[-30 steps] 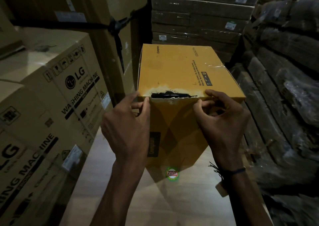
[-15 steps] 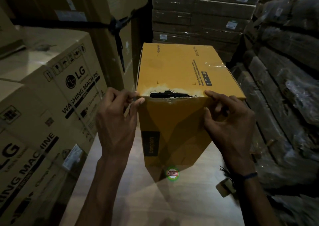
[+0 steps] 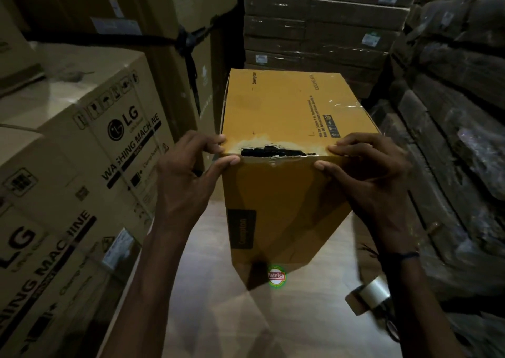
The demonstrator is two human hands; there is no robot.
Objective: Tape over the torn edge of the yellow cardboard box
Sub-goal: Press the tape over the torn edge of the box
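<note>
Both hands, left hand [image 3: 188, 177] & right hand [image 3: 366, 177], pinch yellow cardboard box [image 3: 284, 193] beside torn edge [image 3: 273, 151].

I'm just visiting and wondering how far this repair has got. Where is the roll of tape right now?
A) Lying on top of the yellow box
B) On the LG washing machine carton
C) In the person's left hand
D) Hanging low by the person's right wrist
D: the roll of tape shows low beside the right forearm, while the left hand and right hand both pinch the yellow box at the ends of its torn edge.
</note>
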